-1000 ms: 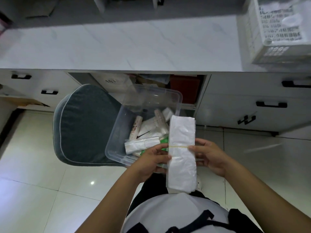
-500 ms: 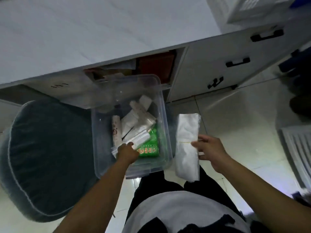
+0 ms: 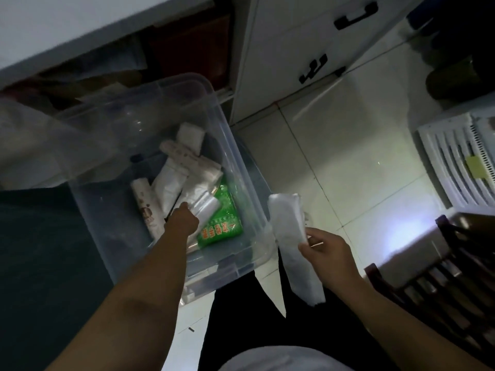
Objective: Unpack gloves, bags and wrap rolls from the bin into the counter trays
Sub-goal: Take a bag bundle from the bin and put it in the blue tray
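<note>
A clear plastic bin [image 3: 241,167] sits on the floor in front of me, holding several white rolls and packs and a green packet [image 3: 223,223] with red print. My left hand [image 3: 183,222] reaches down into the bin and closes on a clear, white roll of bags [image 3: 206,207] lying on the green packet. My right hand [image 3: 325,250] holds a long white bundle of plastic bags [image 3: 292,242] to the right of the bin, over the floor. A printed roll [image 3: 146,207] lies along the bin's left side.
A dark green cushioned chair seat [image 3: 40,263] lies left of the bin. White cabinet doors with black handles [image 3: 316,65] stand behind. A white slatted tray [image 3: 460,162] sits at the right, above a dark wooden chair [image 3: 442,285]. Pale floor tiles [image 3: 348,156] lie between.
The view swung down and right, away from the counter. My left hand let go of the white bundle and reached into the bin onto a roll. My right hand kept the bundle.
</note>
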